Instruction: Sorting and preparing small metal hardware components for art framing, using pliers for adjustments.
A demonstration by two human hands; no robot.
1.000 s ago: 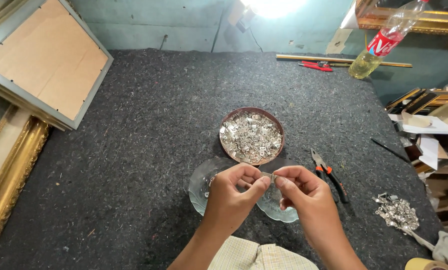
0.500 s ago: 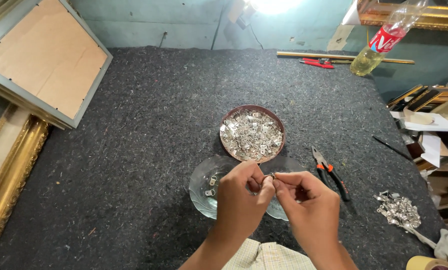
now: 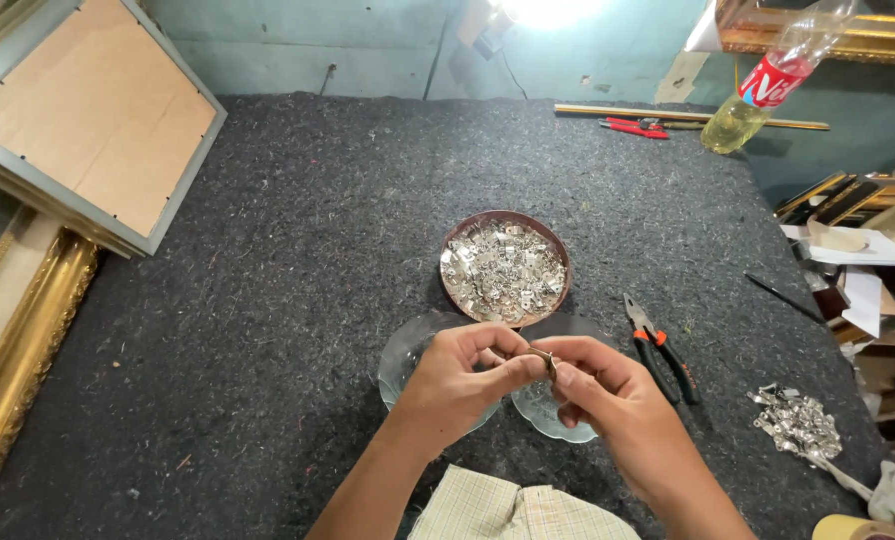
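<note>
- Near the front edge of the grey felt-covered bench [image 3: 268,300], your left hand [image 3: 458,385] and right hand [image 3: 598,390] meet, fingertips pinched on one small metal hanger piece [image 3: 546,362] — it sits between both thumbs, above the two clear glass dishes [image 3: 400,358].
- Keep both pinches narrow and firm; the piece looks small and slippery, so work it low over the dishes, where a drop would likely land in glass and not in the felt.
- Just behind your hands stands the round brown tin [image 3: 506,268], full of the same silver parts; keep your knuckles off its rim.
- To your right, the orange-handled pliers [image 3: 663,350] lie near — farther toward the right edge lies a loose heap of metal parts [image 3: 796,425].
- Open felt lies to your left, up to the gilt frame [image 3: 18,350] at the left edge.
</note>
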